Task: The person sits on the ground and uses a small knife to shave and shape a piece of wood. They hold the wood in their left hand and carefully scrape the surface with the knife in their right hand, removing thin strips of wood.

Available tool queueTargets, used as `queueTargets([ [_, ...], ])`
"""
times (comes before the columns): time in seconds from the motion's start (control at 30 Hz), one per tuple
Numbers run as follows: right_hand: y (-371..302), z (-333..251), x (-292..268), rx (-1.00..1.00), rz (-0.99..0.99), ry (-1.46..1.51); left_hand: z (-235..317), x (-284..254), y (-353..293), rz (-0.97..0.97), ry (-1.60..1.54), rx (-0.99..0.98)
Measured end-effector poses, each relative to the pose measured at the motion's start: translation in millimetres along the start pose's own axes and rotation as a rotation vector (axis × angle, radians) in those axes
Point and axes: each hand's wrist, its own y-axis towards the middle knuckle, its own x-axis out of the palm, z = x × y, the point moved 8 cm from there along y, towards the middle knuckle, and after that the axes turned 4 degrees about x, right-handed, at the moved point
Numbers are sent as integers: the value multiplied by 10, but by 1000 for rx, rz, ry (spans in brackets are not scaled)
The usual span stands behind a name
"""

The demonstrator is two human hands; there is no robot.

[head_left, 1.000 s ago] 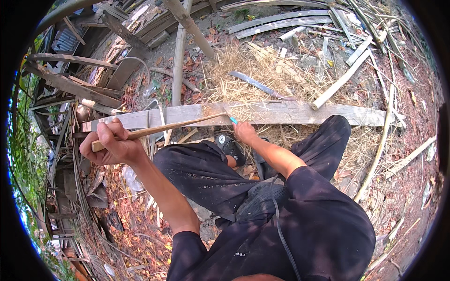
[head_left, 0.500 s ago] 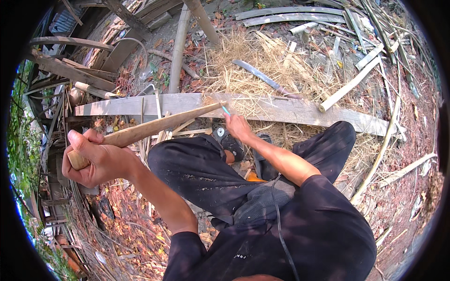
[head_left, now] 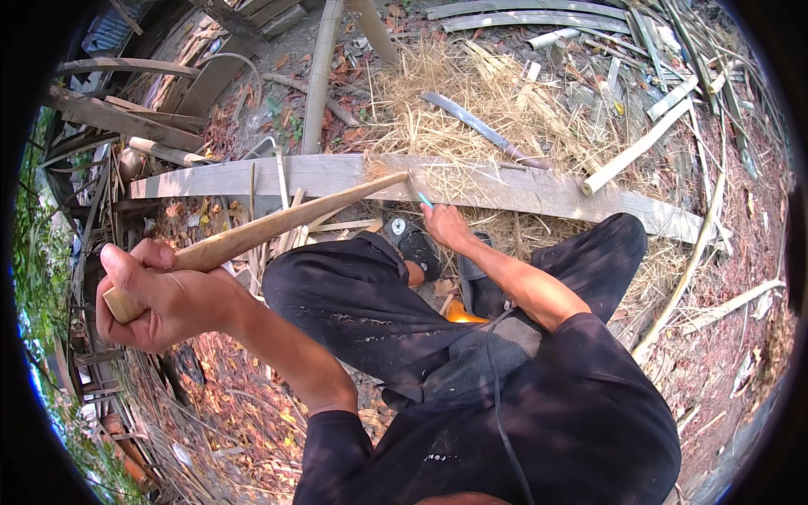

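Two bare hands are meeting along one wooden stick [head_left: 278, 220] above leaf-strewn ground [head_left: 244, 396]. The left hand [head_left: 160, 295] is gripping the near end, its fingers curling round the wood and a blunt stub poking out past them. The right hand [head_left: 449, 227] is pinching a slim tool [head_left: 424, 199] by its turquoise handle, apparently a small knife. The stick is slanting away from the left fist, its far end lying over the edge of a grey plank [head_left: 320, 172] and just beside the tool's thin tip; whether wood and tip are touching is hard to tell. Beyond, a long knife [head_left: 471, 124] is resting on straw-like shavings [head_left: 404, 109], its brown handle reaching the plank, while a pale pole [head_left: 637, 145] is lying to the right.

With only one hand holding the stick, its far end could be twisting or skidding if that grip were loosening, and the tool, if sharp, could be glancing off toward the dark-trousered legs [head_left: 345, 295]. A careless reach forward could also be bringing fingers against the long knife's bare blade.
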Motion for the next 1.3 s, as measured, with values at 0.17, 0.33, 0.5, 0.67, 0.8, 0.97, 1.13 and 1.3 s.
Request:
queueTargets([
  [0.17,-241,-461,-378,-116,-38,120,-4,-103,69,-48,40,35],
  [0.33,-282,-627,-316,-168,-50,116,41,37,-15,-74,-102,-8],
  [0.5,-9,-176,-45,-174,66,-56,87,78,7,-97,-100,9],
  [0.67,106,129,-76,-93,54,19,87,76,-50,-93,-96,18],
  [0.8,-278,-646,-155,-201,32,190,68,-45,35,-57,-34,2],
  [0.97,247,301,-64,-70,177,-47,102,192,-89,-143,-223,-3],
  [1.13,-254,-559,-264,-163,33,192,84,7,5,-113,-126,-6],
  [1.3,162,105,68,-75,70,48,117,100,-21,-111,-112,-4],
])
